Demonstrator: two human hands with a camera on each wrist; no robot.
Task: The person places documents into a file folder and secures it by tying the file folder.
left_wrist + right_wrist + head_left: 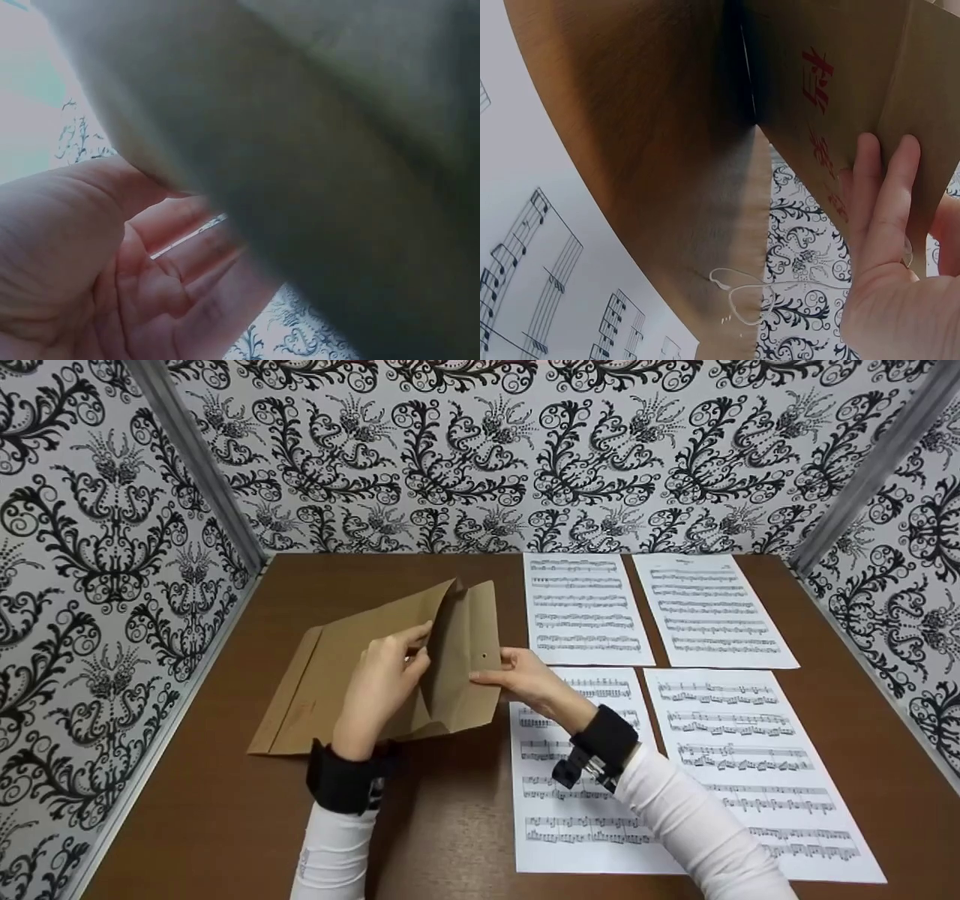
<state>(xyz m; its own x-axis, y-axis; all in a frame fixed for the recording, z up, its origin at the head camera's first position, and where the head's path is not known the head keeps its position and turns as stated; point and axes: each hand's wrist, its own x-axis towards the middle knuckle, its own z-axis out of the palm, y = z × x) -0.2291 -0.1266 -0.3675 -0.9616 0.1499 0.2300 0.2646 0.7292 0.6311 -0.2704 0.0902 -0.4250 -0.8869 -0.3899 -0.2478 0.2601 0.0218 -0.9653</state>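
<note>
A brown kraft paper document envelope (367, 660) is tilted up over the table's left half, its mouth gaping toward the right. My left hand (390, 675) pinches the upper panel's edge at the mouth; in the left wrist view the paper hides the fingertips. On the other side, my right hand (532, 679) grips the unfolded flap, thumb on the inner face and fingers spread along the outside. Red printed characters (821, 82) show on the envelope's outer face in the right wrist view. A thin white string (742, 292) hangs near the right hand.
Sheets of printed music (585, 607) lie in two rows on the right half of the brown wooden table (457, 840). My right forearm crosses over the nearer sheets. Patterned black-and-white panels (480, 457) stand behind the table and along both sides.
</note>
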